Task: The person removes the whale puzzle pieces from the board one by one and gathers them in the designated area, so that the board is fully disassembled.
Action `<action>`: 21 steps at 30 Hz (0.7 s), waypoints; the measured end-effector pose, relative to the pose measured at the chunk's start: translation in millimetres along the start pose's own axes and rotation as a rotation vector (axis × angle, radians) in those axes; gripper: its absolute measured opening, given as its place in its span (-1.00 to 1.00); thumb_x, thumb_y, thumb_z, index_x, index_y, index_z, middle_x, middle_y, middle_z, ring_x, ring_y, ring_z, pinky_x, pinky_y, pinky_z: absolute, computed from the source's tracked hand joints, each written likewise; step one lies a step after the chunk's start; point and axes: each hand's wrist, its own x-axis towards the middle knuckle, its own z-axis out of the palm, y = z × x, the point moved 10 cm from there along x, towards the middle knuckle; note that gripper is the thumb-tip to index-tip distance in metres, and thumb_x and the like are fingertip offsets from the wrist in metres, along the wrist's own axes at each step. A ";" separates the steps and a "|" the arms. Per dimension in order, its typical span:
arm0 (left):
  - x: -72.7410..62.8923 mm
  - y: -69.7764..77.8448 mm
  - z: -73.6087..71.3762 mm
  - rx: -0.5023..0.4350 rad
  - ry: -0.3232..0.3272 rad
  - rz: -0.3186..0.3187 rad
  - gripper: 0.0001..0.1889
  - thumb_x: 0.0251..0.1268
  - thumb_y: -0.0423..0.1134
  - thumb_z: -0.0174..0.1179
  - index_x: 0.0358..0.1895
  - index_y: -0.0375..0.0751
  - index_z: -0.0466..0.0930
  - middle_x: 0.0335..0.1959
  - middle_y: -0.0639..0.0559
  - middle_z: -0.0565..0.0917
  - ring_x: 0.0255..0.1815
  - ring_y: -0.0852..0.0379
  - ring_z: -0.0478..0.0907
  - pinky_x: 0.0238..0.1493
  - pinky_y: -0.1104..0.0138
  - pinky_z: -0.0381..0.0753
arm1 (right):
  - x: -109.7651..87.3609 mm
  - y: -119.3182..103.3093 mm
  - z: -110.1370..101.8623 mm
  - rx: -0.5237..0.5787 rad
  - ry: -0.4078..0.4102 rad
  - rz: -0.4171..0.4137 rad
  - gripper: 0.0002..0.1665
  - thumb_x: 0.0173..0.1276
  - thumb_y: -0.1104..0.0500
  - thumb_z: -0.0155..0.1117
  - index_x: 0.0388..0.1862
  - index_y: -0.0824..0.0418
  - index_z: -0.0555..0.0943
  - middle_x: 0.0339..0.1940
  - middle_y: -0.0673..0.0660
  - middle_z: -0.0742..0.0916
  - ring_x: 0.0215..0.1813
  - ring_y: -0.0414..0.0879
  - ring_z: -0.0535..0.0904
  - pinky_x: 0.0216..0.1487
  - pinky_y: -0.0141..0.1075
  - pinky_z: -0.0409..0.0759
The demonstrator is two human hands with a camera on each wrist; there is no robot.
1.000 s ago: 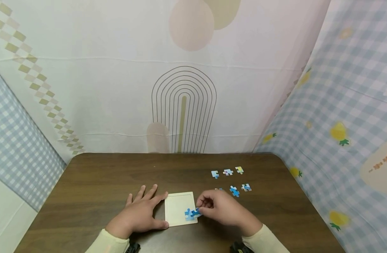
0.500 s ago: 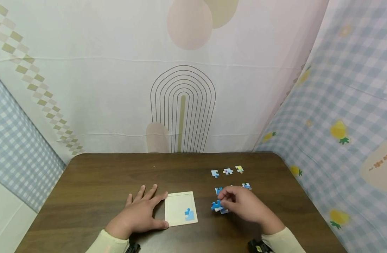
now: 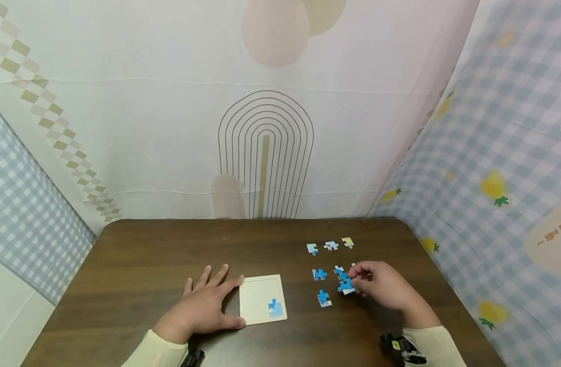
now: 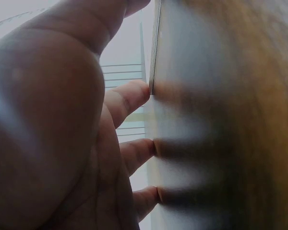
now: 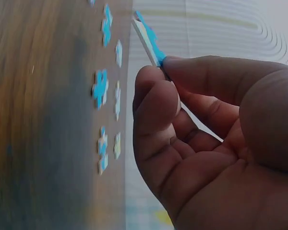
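My left hand (image 3: 200, 308) lies spread on the table, thumb and index fingertip touching the left edge of a pale square puzzle tray (image 3: 257, 293). Inside the tray's lower right corner sits a blue puzzle piece (image 3: 275, 308). My right hand (image 3: 386, 285) pinches another blue puzzle piece (image 5: 151, 40) between thumb and fingertips, tilted and lifted above the tabletop in the right wrist view. Just beyond and beneath it in the head view is a loose blue piece (image 3: 339, 271). The right hand partly hides one more piece (image 3: 353, 264).
On the brown table (image 3: 170, 244), a back row holds a light blue piece (image 3: 312, 248), a pale piece (image 3: 331, 245) and a yellow-marked piece (image 3: 348, 242). Nearer lie a blue piece (image 3: 319, 274) and a blue-and-white piece (image 3: 324, 298). A patterned cloth (image 3: 170, 153) hangs behind.
My right hand has moved right, away from the tray and over the loose pieces, carrying the pinched puzzle piece. The left hand stays at the tray's edge.
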 end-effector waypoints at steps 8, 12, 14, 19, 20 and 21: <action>1.1 1.3 -1.8 0.002 0.006 0.005 0.12 0.09 0.50 0.60 0.77 0.40 0.36 0.91 -0.12 0.08 0.89 -0.55 -0.16 0.58 -0.73 -0.21 | 2.5 19.1 -2.4 0.008 -0.022 0.056 -0.85 0.64 0.23 0.40 0.03 0.31 0.76 -0.20 0.14 0.81 -0.23 -0.02 0.74 -0.22 -0.21 0.79; 1.7 1.3 -1.6 0.004 0.005 0.007 0.12 0.09 0.50 0.60 0.77 0.40 0.36 0.91 -0.12 0.08 0.89 -0.55 -0.15 0.58 -0.73 -0.21 | 4.9 24.3 3.1 -0.004 -0.054 0.080 -0.87 0.64 0.26 0.39 0.01 0.30 0.77 -0.23 0.12 0.80 -0.24 -0.02 0.73 -0.24 -0.22 0.78; 1.6 1.1 -0.9 0.007 0.003 0.008 0.12 0.09 0.50 0.60 0.77 0.40 0.36 0.91 -0.12 0.09 0.89 -0.56 -0.15 0.58 -0.74 -0.20 | 5.5 25.9 6.5 -0.002 -0.068 0.084 -0.88 0.63 0.27 0.38 0.00 0.30 0.77 -0.25 0.11 0.80 -0.26 -0.03 0.73 -0.25 -0.22 0.77; 1.0 0.3 0.2 0.008 -0.001 0.004 0.12 0.09 0.51 0.60 0.77 0.40 0.36 0.91 -0.12 0.08 0.89 -0.55 -0.15 0.58 -0.73 -0.21 | 6.8 27.0 13.2 0.007 -0.077 0.064 -0.91 0.58 0.33 0.36 -0.05 0.33 0.76 -0.31 0.12 0.78 -0.30 -0.02 0.71 -0.31 -0.21 0.76; 0.7 0.3 0.1 0.006 -0.002 0.003 0.12 0.09 0.50 0.60 0.77 0.40 0.36 0.91 -0.11 0.08 0.89 -0.55 -0.16 0.58 -0.73 -0.21 | 7.1 27.1 14.4 0.003 -0.078 0.057 -0.91 0.58 0.34 0.36 -0.05 0.34 0.76 -0.32 0.11 0.77 -0.30 -0.02 0.71 -0.32 -0.21 0.76; 0.4 0.3 0.2 0.006 -0.003 0.003 0.12 0.09 0.50 0.60 0.77 0.40 0.36 0.91 -0.12 0.08 0.89 -0.55 -0.16 0.58 -0.73 -0.22 | 7.3 27.6 15.6 -0.001 -0.078 0.054 -0.91 0.57 0.35 0.35 -0.06 0.34 0.75 -0.33 0.11 0.77 -0.31 -0.02 0.70 -0.34 -0.21 0.75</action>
